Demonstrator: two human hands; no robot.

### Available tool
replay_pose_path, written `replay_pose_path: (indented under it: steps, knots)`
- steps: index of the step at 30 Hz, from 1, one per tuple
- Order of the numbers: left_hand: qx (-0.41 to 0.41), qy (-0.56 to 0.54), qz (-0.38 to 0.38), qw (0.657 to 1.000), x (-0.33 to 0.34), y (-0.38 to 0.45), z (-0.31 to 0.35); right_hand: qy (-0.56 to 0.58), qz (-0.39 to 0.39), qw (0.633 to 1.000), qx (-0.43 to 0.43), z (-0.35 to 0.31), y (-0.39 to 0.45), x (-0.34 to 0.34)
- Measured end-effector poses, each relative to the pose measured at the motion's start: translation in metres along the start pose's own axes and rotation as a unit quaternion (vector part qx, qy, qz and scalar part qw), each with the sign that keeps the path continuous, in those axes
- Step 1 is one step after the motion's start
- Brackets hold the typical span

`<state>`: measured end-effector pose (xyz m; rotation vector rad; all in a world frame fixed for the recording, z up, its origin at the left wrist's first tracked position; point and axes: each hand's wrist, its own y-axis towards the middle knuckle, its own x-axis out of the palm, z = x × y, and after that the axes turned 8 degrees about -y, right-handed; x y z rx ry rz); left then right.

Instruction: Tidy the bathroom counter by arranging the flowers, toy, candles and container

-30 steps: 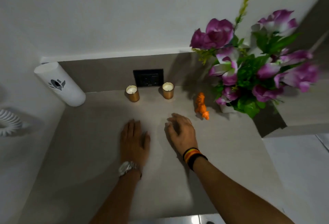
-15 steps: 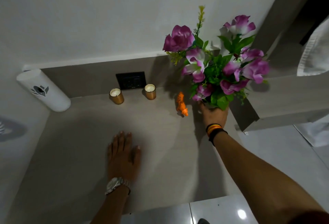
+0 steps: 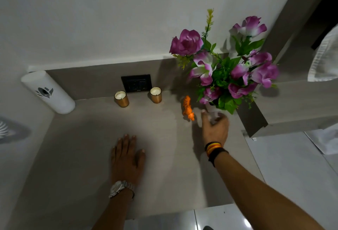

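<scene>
A bunch of purple artificial flowers (image 3: 225, 68) stands in a small white vase (image 3: 212, 109) at the counter's back right. My right hand (image 3: 214, 129) wraps around the vase's base, which it mostly hides. An orange toy tiger (image 3: 188, 108) stands just left of that hand, not touching it. Two gold candles (image 3: 121, 99) (image 3: 156, 95) sit against the back wall. A white cylindrical container (image 3: 48, 92) stands in the back left corner. My left hand (image 3: 126, 158) lies flat and empty on the grey counter (image 3: 82, 138).
A black wall socket (image 3: 136, 83) sits between the candles. A grey ledge (image 3: 292, 105) juts out right of the flowers, with a white towel (image 3: 323, 56) hanging above it. White floor tiles (image 3: 292, 175) begin past the counter's right and front edges.
My right hand left the middle of the counter, reached right to the vase's base and closed around it. My left hand stayed flat on the counter.
</scene>
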<state>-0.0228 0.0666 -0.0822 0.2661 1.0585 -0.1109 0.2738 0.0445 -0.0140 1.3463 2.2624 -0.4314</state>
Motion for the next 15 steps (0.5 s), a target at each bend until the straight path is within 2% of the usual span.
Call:
replay_pose_path:
  steps: [4,12,15]
  knots:
    - [0.004,0.003,-0.006,1.0,-0.001,-0.001,-0.001,-0.041,-0.086,0.994,-0.046,-0.017,-0.025,0.016]
    - [-0.009,0.003,-0.015,1.0,0.001,0.001,-0.002,-0.038,-0.064,0.996,-0.049,-0.046,-0.006,0.031]
    - [-0.011,-0.004,-0.015,1.0,0.0,0.002,0.0,-0.05,-0.08,0.994,-0.054,-0.044,-0.006,0.027]
